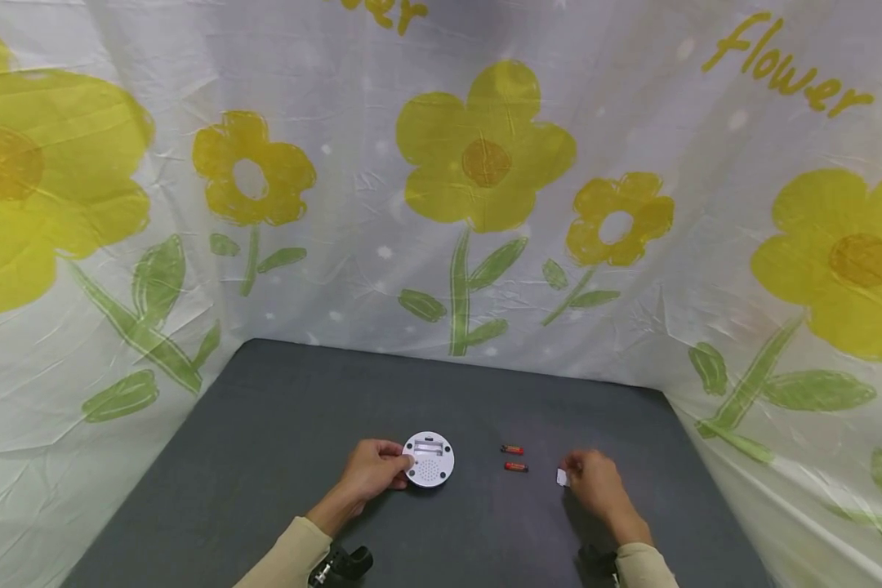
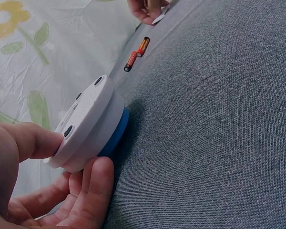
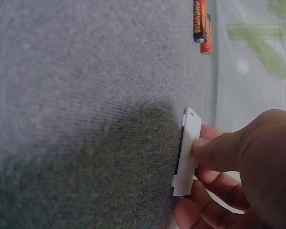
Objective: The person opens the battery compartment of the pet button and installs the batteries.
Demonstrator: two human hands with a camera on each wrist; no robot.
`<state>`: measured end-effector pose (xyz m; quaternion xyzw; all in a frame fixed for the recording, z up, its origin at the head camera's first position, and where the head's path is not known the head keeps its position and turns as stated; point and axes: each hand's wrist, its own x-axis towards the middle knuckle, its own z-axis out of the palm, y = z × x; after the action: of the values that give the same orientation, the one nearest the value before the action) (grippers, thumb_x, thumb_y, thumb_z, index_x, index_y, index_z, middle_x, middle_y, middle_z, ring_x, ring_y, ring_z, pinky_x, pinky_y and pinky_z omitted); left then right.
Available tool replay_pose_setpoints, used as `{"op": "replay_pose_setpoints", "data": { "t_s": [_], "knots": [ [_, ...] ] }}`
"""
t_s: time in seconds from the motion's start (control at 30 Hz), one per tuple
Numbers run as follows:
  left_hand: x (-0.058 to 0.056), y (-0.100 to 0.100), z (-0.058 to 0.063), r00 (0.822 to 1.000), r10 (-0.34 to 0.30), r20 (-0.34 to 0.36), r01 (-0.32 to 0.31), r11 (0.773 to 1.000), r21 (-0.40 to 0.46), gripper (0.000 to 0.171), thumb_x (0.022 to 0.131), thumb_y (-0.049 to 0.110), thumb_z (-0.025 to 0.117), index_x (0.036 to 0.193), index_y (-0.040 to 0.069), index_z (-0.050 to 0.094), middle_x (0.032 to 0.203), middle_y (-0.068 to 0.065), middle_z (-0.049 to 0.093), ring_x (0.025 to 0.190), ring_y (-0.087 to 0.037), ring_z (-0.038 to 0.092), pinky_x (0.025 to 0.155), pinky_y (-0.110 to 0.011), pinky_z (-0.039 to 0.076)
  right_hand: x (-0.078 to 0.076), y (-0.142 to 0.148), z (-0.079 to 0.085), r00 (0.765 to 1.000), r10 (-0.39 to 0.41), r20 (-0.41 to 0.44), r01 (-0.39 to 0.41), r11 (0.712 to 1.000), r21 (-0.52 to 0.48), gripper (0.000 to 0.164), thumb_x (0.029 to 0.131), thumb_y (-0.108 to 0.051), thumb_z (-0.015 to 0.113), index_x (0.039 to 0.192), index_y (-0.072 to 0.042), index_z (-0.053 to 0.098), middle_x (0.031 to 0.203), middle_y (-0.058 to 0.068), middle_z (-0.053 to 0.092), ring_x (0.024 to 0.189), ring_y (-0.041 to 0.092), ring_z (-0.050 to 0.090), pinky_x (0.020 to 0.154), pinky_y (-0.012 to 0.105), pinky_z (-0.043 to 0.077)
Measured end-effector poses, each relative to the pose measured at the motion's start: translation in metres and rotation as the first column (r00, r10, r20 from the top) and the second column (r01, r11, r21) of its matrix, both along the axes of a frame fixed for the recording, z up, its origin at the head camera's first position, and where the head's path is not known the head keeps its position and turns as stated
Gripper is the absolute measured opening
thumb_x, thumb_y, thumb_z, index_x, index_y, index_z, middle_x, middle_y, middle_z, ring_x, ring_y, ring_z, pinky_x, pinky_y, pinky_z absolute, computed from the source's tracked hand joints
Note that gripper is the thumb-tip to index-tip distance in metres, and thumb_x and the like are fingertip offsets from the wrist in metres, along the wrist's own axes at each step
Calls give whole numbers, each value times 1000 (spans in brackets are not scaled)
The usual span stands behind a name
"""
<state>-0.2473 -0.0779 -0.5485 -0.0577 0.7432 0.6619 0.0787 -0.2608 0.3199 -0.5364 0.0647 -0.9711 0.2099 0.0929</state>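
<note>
A round white device [image 1: 429,474] with a speaker grille, dark feet and an uncovered battery slot [image 1: 429,447] faces up on the grey table. My left hand [image 1: 373,471] grips its left edge, thumb on top and fingers beneath. In the left wrist view the device [image 2: 88,121] is tilted and shows a blue band [image 2: 115,135] at its lower side. My right hand [image 1: 595,483] pinches a small white battery cover [image 3: 188,152] between thumb and fingers, at the table surface. Two red batteries, one farther [image 1: 512,449] and one nearer [image 1: 516,467], lie between the hands.
The dark grey table [image 1: 301,400] ends at a white curtain [image 1: 353,269] printed with yellow flowers, which surrounds its back and sides. Black wrist camera mounts [image 1: 349,563] sit at both forearms.
</note>
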Motion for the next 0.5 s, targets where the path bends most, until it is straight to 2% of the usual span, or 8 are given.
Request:
{"op": "replay_pose_setpoints", "data": {
  "t_s": [0.33,0.5],
  "knots": [
    [1,0,1,1000,-3,-7,3,1000,3,31,94,4,77,118,-13,70,90,-11,79,71,-16,74,66,-33,68,2,-5,7,999,20,-50,-16,996,83,18,89,6,70,86,-11,75,84,7,67,80,30,66,70,52,58],
    [0,0,0,1000,-2,0,2,1000,-2,31,94,5,77,119,-13,70,91,-11,79,71,-16,74,67,-33,68,2,-10,13,995,46,-89,-38,995,87,13,91,5,75,89,-8,76,86,7,69,83,31,68,75,54,59]
  ]
}}
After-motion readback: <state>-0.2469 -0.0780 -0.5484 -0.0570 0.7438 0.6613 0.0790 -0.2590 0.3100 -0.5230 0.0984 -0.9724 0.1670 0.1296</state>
